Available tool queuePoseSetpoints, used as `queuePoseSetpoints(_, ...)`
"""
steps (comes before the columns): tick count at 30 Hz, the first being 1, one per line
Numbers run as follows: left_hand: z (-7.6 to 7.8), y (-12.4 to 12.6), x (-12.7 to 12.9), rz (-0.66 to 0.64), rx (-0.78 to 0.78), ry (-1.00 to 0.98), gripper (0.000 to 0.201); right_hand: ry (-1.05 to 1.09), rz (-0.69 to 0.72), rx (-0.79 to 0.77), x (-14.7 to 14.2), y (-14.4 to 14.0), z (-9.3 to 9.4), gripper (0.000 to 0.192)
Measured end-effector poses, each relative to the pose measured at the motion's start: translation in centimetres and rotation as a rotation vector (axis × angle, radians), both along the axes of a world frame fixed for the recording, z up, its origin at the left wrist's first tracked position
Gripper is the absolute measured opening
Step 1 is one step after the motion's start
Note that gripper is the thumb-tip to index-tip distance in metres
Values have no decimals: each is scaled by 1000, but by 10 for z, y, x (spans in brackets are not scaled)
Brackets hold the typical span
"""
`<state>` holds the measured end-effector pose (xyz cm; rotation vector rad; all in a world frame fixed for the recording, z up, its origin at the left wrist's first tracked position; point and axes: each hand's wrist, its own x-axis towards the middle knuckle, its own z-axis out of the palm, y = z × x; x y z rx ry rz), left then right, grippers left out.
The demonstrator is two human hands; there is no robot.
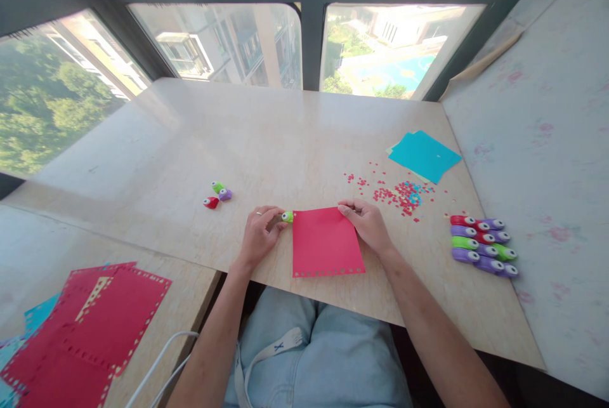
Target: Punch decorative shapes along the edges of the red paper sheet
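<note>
- Red paper sheet (327,242) at the table's (266,141) near side, its hole-lined edge turned towards that side; it looks nearly square, so I can't pick a long axis.
- Blue X-like mark (278,347) on a pale drawstring (258,357).
- Green punch (287,217) at the sheet's far left corner.
- Left hand (261,235), fingers curled, grasps the punch.
- Right hand (368,224) pinches the sheet's far right corner, forearm slanting inward.

forearms (438,316) stretched forward; left hand (261,231) curled, right hand (371,225) pinching.
</note>
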<state>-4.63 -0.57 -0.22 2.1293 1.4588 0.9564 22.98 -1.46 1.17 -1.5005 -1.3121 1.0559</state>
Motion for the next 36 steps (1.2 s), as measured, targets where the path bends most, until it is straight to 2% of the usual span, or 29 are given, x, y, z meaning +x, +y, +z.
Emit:
queuePoseSetpoints(24, 3, -1, 1, -17, -19, 23, 15, -33, -10, 1, 1, 0, -3, 32)
queuePoseSetpoints(36, 2, -1, 2, -68, 11, 14, 18, -120, 4, 65, -7, -2, -2, 26)
